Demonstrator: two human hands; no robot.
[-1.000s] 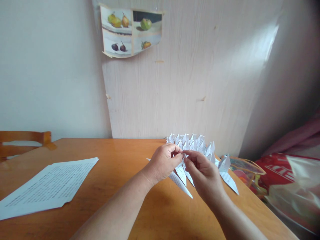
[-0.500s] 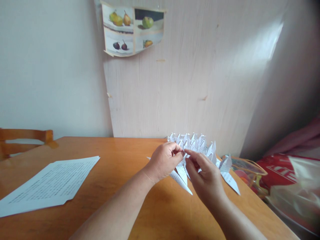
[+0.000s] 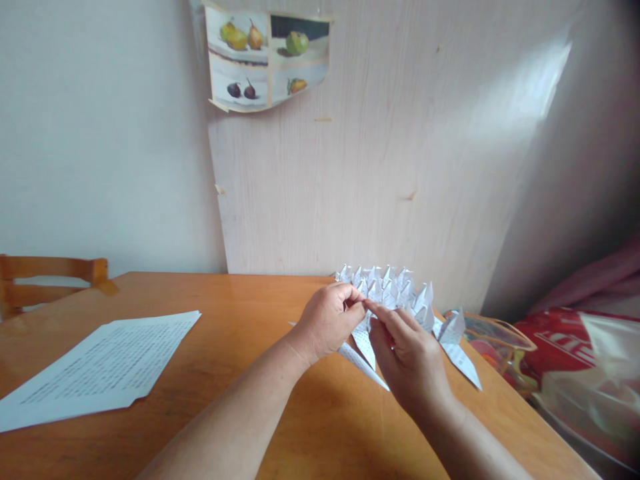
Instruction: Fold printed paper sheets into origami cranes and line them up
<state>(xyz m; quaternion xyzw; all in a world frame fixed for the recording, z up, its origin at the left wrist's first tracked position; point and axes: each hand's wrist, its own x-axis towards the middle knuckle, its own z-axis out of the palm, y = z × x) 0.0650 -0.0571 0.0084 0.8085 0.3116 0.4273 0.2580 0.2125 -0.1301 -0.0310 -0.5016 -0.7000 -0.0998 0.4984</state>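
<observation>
My left hand [image 3: 334, 321] is closed in a pinch, thumb against forefinger. Close to its fingertips, my right hand [image 3: 407, 347] pinches too, its forefinger stretched toward the left thumb. Between them is a folded piece of printed paper [image 3: 363, 341], mostly hidden by the fingers. A narrow white paper edge [image 3: 364, 367] slants out below the left hand, just over the table. Right behind the hands stand several folded paper cranes [image 3: 388, 288] in rows. Another paper crane [image 3: 453, 327] stands apart on the right, near a pointed paper flap [image 3: 461, 363].
A stack of printed sheets [image 3: 107, 363] lies on the left of the wooden table [image 3: 225, 400]. Behind it is a wooden chair back [image 3: 50, 269]. Beyond the table's right edge are a red bag [image 3: 555, 340] and an orange-rimmed mesh item [image 3: 495, 330]. A fruit picture [image 3: 269, 63] hangs on the wall.
The right forefinger has shifted slightly left, closer to the left fingertips. The slanting paper edge below the left hand has turned a little and looks thinner.
</observation>
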